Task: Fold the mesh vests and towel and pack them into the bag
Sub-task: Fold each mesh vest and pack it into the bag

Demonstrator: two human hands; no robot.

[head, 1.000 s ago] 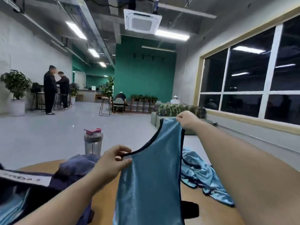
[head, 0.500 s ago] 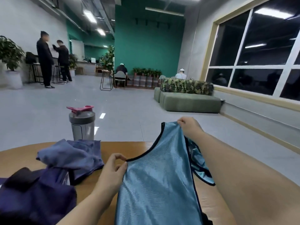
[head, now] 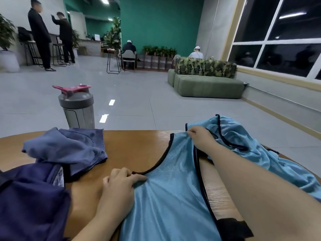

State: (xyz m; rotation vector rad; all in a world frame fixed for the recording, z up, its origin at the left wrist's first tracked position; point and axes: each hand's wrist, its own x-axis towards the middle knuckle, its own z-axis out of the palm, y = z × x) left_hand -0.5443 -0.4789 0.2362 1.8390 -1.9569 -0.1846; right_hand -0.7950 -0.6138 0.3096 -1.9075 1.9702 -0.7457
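Head view: left hand (head: 119,184), right hand (head: 199,136) pinch vest (head: 170,197) shoulders on table (head: 135,146).

The blue vest (head: 166,202) is made of fine mesh cloth with a satin sheen (its edges are bound in dark matt tape). The towel (head: 69,146) is seen as soft, matt cloth. The table (head: 132,146) is finished in smooth, glossy wood grain. The shaker bottle (head: 77,108) is moulded in plastic.

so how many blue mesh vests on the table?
2. One light blue mesh vest lies flat under both hands; a second crumpled light blue mesh vest lies behind the right forearm. More could be hidden.
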